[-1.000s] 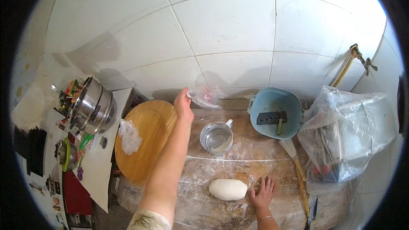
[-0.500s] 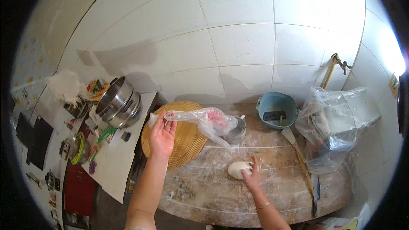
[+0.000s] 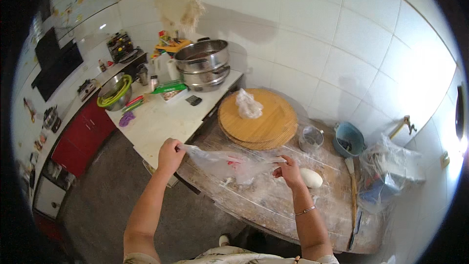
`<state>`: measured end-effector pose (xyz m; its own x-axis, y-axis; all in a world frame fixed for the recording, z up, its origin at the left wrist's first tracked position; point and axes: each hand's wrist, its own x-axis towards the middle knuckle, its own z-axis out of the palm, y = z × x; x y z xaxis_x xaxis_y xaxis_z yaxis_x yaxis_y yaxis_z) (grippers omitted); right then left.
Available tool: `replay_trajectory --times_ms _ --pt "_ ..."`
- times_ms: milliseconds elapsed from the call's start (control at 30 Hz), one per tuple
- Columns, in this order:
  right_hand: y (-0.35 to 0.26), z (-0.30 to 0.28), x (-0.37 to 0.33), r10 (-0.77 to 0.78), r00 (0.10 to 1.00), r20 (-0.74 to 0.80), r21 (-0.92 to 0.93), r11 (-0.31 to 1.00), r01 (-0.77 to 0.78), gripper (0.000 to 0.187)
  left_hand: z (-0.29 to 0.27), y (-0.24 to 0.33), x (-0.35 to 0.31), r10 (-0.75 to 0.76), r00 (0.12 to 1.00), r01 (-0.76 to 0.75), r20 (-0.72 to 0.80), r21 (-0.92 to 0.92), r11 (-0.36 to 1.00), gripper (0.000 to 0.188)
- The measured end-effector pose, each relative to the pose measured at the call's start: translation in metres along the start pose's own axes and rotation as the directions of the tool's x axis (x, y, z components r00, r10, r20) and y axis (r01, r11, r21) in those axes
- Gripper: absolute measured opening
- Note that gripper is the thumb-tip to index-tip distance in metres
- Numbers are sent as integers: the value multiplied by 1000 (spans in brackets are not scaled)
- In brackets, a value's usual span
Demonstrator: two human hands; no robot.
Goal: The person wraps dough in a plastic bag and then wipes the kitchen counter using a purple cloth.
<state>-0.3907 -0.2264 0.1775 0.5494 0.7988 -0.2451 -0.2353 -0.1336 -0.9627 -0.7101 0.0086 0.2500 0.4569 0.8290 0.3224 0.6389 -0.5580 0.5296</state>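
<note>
A clear plastic bag with red print stretches between my hands above the near part of a floured wooden table. My left hand is closed on one end of it, close to the table's left edge. At the other end, my right hand pinches the bag between thumb and fingers. Just right of that hand, a smooth white oval lump of dough lies on the table, untouched. A crumpled clear plastic bag rests on the stacked round wooden boards behind.
A metal mug and a blue basin stand along the wall. At the right lie a long-handled brush, a knife and a plastic-covered box. A steamer pot stands on the white counter at left.
My right hand has left the dough and now grips the bag. The bag has come nearer and is stretched out. A crumpled bag now shows on the boards. The view has swung left.
</note>
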Motion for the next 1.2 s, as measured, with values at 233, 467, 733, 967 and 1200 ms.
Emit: replay_trajectory --times_ms 233,467,733,967,1200 --pt "-50 118 30 -32 995 90 444 896 -11 26 -55 -101 17 -431 869 489 243 -555 673 17" --pt "-125 183 -50 -996 -85 1 -650 -66 757 32 -148 -25 -8 248 639 -643 -728 -328 692 21" --pt "66 127 -12 103 937 334 -728 660 187 31 -42 -155 -17 -267 946 324 185 -581 746 17" --pt "56 100 -64 186 808 558 -157 981 -118 54 -35 -49 18 -88 965 257 247 -956 139 14" --pt "65 86 -66 162 923 349 288 919 -270 69 -48 6 5 220 947 264 235 -958 -111 14"
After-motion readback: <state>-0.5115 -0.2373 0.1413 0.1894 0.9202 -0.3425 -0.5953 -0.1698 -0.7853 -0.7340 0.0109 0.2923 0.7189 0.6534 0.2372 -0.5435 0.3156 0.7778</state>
